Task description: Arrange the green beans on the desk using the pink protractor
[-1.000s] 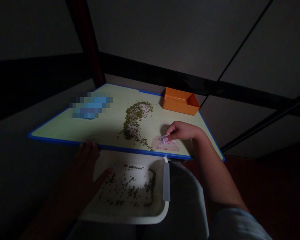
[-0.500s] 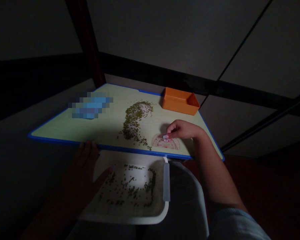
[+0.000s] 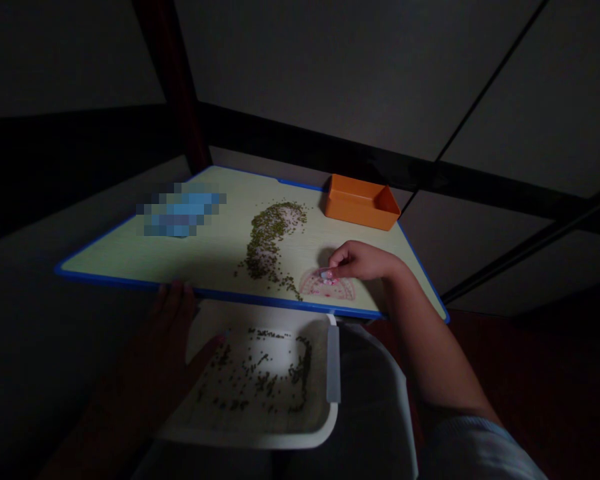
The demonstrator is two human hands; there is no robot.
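Note:
My right hand (image 3: 357,260) is closed in a pinch on a clear half-round protractor (image 3: 325,293) with pink markings. The protractor lies against the pale tabletop near its front edge, with small pink bits on or under it. To its left spreads a curved heap of small green beans (image 3: 267,233), mixed with paler pinkish grains. My left hand (image 3: 165,333), deep in shadow, reaches over the left side of a white tub (image 3: 325,427). Its fingers are stretched towards the table edge and its thumb lies apart over the tub. Scattered dark green beans lie in the tub.
An orange open box (image 3: 363,210) stands at the table's back right corner. A blurred-out blue item (image 3: 185,213) lies at the left. The table (image 3: 220,267) has a blue rim, and the tub sits below its front edge, above my legs. Dark panels stand behind.
My right hand and the protractor have shifted slightly left, closer to the trailing end of the bean heap. My left hand, the tub and the orange box look unmoved.

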